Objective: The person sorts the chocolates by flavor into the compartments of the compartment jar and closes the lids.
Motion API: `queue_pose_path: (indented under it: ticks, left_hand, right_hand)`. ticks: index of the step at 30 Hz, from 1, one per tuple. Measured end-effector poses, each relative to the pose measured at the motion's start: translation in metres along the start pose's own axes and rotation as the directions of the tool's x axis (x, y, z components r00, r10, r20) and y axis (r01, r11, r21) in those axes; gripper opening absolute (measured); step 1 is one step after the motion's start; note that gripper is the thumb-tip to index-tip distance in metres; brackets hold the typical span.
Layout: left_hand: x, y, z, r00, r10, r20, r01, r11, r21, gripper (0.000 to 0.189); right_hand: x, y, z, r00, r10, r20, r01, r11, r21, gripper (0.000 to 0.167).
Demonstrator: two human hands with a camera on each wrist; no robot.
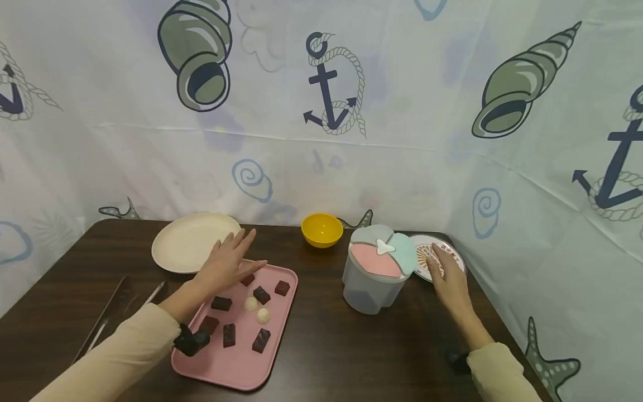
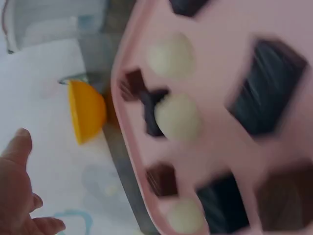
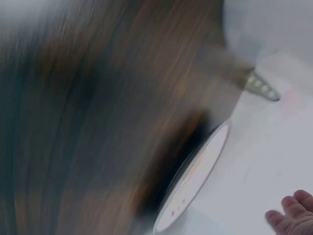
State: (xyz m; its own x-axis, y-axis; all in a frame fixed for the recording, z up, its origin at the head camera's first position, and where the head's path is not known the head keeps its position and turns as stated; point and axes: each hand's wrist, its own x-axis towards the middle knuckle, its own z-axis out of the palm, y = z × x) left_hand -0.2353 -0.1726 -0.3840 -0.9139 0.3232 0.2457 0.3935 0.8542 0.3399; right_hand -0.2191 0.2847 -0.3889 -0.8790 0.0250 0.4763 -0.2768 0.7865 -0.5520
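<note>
Left hand [image 1: 223,267] is held spread over pink tray [image 1: 236,368], chocolates [image 1: 262,340] laid on it; right hand [image 1: 452,286] is kept loosely curved by printed plate [image 1: 427,240], nothing gripped. Apparently reaching stage; light chocolate pinch probably needed next.

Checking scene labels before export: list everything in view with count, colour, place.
table: 1, dark brown, in front of person
backdrop: 1, whitish with sea prints, behind table
tray: 1, pink, left of table's middle
chocolates: at least 7, dark brown, on tray
balls: at least 3, white, on tray
tongs (apparently): 1, silvery, left of tray
oval plate: 1, cream, beyond tray
bowl: 1, yellow, table's far edge
tub: 1, clear, pink-grey-mint lid, right of tray
printed plate: 1, white, right of tub
sleeves: 2, cream, on arms
left hand: 1, bare, over tray's far end
right hand: 1, bare, near printed plate
</note>
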Motion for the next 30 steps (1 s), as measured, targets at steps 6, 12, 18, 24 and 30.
queue_pose_path:
  ticks: [6, 12, 18, 24, 30]
  left_hand:
    - [0.019, 0.027, 0.01, 0.995, -0.002, 0.1, 0.041, 0.923, -0.384, 0.086]
    - [0.039, 0.071, 0.024, 0.985, 0.07, 0.158, 0.025, 0.848, -0.53, 0.095]
    - [0.058, 0.102, 0.046, 0.974, 0.16, 0.162, -0.022, 0.774, -0.632, 0.099]
    - [0.074, 0.122, 0.066, 0.972, 0.186, 0.144, -0.04, 0.735, -0.677, 0.099]
    - [0.08, 0.132, 0.077, 0.976, 0.187, 0.112, -0.053, 0.702, -0.711, 0.094]
  right_hand:
    - [-0.016, -0.023, 0.01, 0.989, 0.128, -0.08, -0.087, 0.916, 0.391, 0.043]
    - [-0.026, -0.035, 0.022, 0.995, 0.103, -0.008, -0.078, 0.799, 0.597, 0.061]
    - [-0.03, -0.034, 0.027, 0.998, 0.046, 0.049, -0.066, 0.827, 0.559, 0.086]
    - [-0.03, -0.03, 0.029, 0.999, 0.009, 0.05, -0.035, 0.84, 0.542, 0.091]
    - [-0.028, -0.03, 0.033, 0.998, 0.037, 0.057, -0.062, 0.836, 0.545, 0.086]
